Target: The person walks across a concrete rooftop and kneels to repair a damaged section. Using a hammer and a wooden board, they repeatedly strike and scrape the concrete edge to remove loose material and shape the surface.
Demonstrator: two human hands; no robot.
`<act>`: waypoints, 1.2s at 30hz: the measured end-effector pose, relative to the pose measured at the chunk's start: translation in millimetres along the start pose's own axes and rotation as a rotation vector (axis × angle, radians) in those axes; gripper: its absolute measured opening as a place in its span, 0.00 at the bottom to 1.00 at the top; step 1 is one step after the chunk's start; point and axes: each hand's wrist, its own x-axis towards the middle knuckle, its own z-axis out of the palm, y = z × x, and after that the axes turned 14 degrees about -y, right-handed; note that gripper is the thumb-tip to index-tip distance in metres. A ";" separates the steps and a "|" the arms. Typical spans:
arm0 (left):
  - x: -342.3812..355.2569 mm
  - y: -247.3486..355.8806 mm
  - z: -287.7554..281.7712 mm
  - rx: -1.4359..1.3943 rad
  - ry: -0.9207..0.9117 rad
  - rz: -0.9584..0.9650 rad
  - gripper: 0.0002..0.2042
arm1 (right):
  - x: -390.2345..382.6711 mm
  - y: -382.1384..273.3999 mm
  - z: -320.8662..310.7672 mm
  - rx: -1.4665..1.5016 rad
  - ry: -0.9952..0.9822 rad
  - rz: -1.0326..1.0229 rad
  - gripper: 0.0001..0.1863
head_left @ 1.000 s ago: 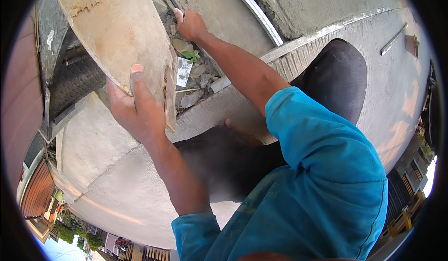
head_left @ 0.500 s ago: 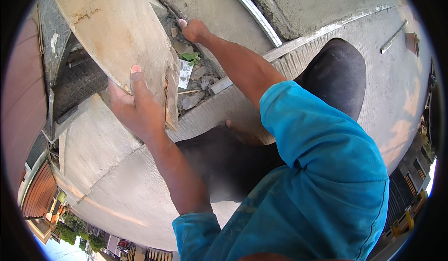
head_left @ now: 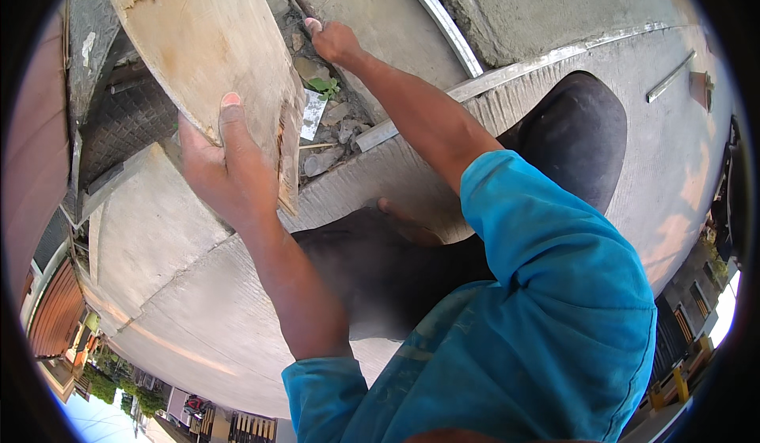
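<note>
My left hand [head_left: 226,174] grips the lower edge of a large pale wooden board [head_left: 198,39], thumb pressed flat on its face. The board stands tilted at the upper left, and its near edge is splintered. My right hand [head_left: 336,43] reaches far forward over a rubble-filled gap [head_left: 332,138] between concrete surfaces. Its fingers are curled around what looks like a thin dark rod [head_left: 294,6] that runs up and away from it. Both my arms wear blue sleeves.
Stones, a small green plant [head_left: 324,87] and a paper scrap [head_left: 311,114] lie in the gap. A metal strip [head_left: 439,19] crosses the concrete above. My dark-trousered knee [head_left: 578,134] rests on the ribbed concrete ledge [head_left: 673,166]. Patterned dark metal plate [head_left: 127,126] sits behind the board.
My right hand has shifted slightly down and to the right over the rubble. My left hand keeps its hold on the board, which has barely moved.
</note>
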 end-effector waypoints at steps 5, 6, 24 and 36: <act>-2.6 2.6 -1.7 -0.023 0.027 0.010 0.18 | -32.0 -46.1 -6.5 0.131 0.244 -0.183 0.39; -2.5 3.5 -1.9 -0.031 0.018 0.015 0.18 | -28.2 -41.4 -2.8 0.145 0.268 -0.204 0.40; -3.4 1.6 -3.7 -0.011 -0.020 -0.010 0.19 | -11.3 5.3 8.4 -0.048 -0.028 0.036 0.38; -1.2 3.5 -1.1 -0.010 0.001 -0.036 0.20 | -5.0 -10.5 -0.3 0.002 -0.054 0.031 0.38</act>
